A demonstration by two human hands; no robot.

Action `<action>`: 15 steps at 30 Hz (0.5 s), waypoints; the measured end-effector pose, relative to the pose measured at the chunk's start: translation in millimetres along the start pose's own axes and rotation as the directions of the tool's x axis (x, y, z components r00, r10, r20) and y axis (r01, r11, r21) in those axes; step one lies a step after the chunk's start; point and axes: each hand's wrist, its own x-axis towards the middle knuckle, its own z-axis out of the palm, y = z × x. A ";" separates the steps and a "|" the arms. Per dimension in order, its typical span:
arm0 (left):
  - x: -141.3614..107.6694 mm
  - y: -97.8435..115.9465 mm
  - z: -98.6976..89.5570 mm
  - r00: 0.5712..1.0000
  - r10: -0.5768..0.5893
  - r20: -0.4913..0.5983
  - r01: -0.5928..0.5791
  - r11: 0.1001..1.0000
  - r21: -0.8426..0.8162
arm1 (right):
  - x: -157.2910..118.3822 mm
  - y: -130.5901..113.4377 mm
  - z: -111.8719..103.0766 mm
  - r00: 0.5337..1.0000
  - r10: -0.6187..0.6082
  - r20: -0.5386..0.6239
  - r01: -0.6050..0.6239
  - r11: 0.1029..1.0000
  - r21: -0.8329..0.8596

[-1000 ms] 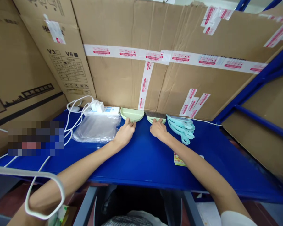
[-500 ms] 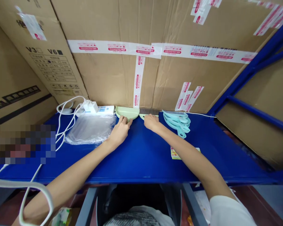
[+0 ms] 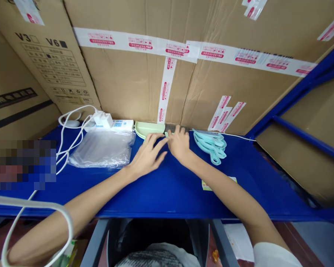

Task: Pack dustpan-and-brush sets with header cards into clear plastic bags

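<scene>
My left hand (image 3: 148,155) is open with its fingers spread, in front of the light green half-round trays (image 3: 149,128) stacked at the back of the blue table. Its fingertips reach toward my right hand (image 3: 179,145). That hand lies over a thin green piece (image 3: 166,134), mostly hidden beneath it, with the fingers stretched out toward the cardboard. Right of it lies a pile of light blue handled pieces (image 3: 211,145). Left of the trays is a stack of clear plastic bags (image 3: 102,149).
A white power strip (image 3: 123,125) with a plugged-in adapter and looping white cables (image 3: 61,135) is at the back left. Tall cardboard (image 3: 128,85) walls the back. A small yellow packet (image 3: 206,185) lies partly under my right forearm. A blue metal frame (image 3: 308,139) rises at the right.
My left hand has come off the green trays and moved right, its fingers spreading. The fingers of my right hand have straightened over the thin green piece. The view has shifted slightly.
</scene>
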 end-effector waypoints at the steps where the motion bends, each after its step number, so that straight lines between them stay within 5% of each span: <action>1: -1.9 8.2 1.5 0.998 0.035 -0.043 -0.039 0.995 -0.090 | -2.6 -4.0 -3.8 0.999 -0.035 -0.023 0.035 0.999 -0.002; 5: -11.4 39.4 4.3 0.991 0.049 -0.123 -0.080 0.962 -0.262 | -0.4 -7.1 -17.0 0.997 -0.072 0.005 0.072 0.997 0.020; 7: -14.6 45.6 3.9 0.980 0.180 -0.089 -0.199 0.932 -0.302 | 3.8 8.6 -22.0 0.999 -0.034 -0.035 0.034 0.999 0.016; 10: -14.5 41.3 2.9 0.909 0.417 -0.004 -0.404 0.879 -0.251 | 0.1 57.5 -27.9 0.990 0.070 -0.121 -0.074 0.997 -0.025; 15: -7.8 19.2 2.2 0.928 0.372 0.005 -0.368 0.920 -0.137 | -33.9 154.9 -22.5 0.936 0.353 -0.002 -0.352 0.933 -0.079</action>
